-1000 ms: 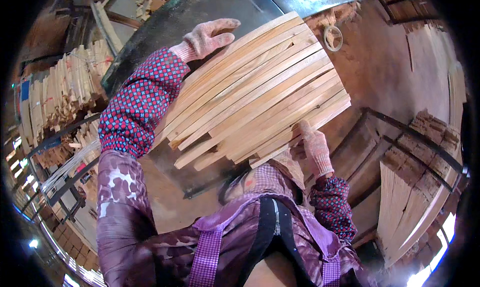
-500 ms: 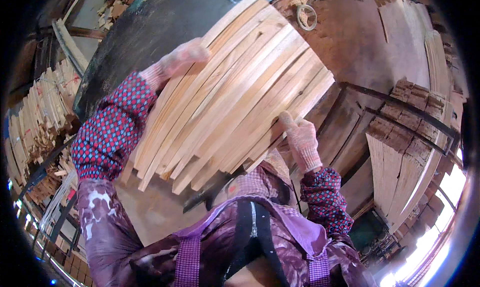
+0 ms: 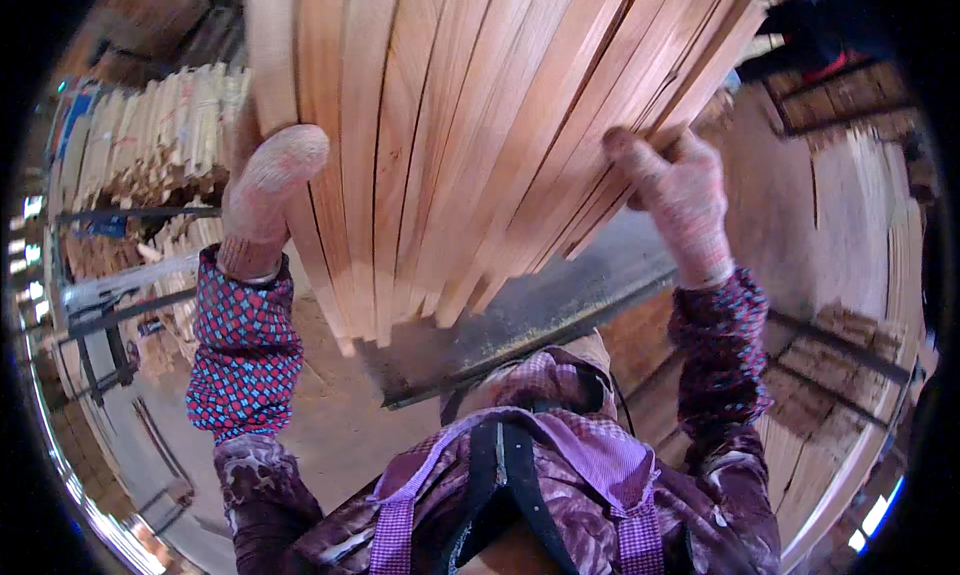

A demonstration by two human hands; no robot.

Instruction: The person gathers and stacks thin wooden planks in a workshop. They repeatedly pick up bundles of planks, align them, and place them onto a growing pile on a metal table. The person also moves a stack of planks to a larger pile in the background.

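Observation:
Between my two gloved hands I hold a wide bundle of pale wood strips, laid side by side, their near ends uneven. My left hand, in a knitted glove, is closed on the bundle's left edge, thumb on top. Gripping the right edge is my right hand, its thumb also on the upper face and its other fingers mostly hidden underneath. The strips' far ends run out of the picture at the top. Below the bundle shows a dark, flat table top with a dusty edge.
Bundled wood strips fill a metal rack at the left. More stacked wood lies behind a dark metal bar at the right, with tall boards farther back. A dark figure, perhaps a person, is at the upper right. Brown floor shows below.
The bundle has swung from slanting up-right to nearly upright in the picture and appears larger. Both hands still grip its edges; my right hand has risen. The surroundings have shifted with my turning view.

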